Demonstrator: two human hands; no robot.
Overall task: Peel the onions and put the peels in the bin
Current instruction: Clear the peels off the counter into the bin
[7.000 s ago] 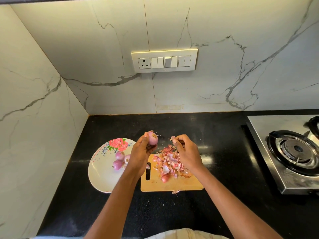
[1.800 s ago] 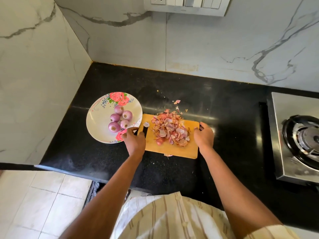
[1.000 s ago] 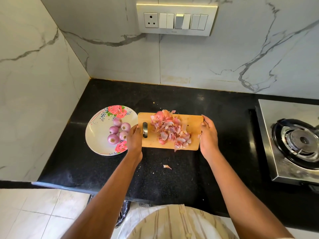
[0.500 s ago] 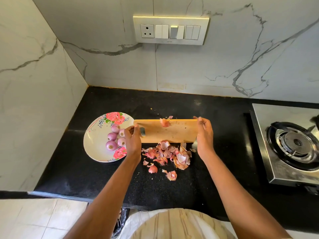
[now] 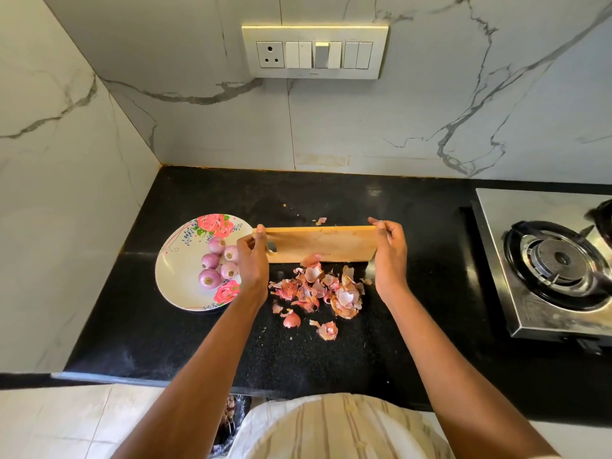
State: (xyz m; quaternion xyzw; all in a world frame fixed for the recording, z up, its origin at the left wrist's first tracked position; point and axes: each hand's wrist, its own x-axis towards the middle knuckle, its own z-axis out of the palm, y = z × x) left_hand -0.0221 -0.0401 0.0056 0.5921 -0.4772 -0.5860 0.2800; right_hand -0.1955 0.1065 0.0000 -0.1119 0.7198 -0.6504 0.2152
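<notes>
A wooden cutting board (image 5: 326, 245) stands tilted up on its near edge above the black counter. My left hand (image 5: 253, 260) grips its left end by the handle hole and my right hand (image 5: 390, 251) grips its right end. A heap of pink and brown onion peels (image 5: 319, 293) lies on the counter just in front of the board, between my wrists. Several peeled purple onions (image 5: 218, 263) sit on a white floral plate (image 5: 180, 279) to the left of my left hand. Part of a dark bin (image 5: 228, 422) with peels shows below the counter edge.
A steel gas stove (image 5: 546, 263) stands at the right of the black counter (image 5: 165, 332). Marble walls close off the back and left, with a switch panel (image 5: 314, 53) above. A few peel scraps (image 5: 320, 221) lie behind the board. The counter's front edge runs near my body.
The board, lifted with the peels on it, has been tipped up; the peels slid off onto the counter in front of it. Both hands still hold its ends.
</notes>
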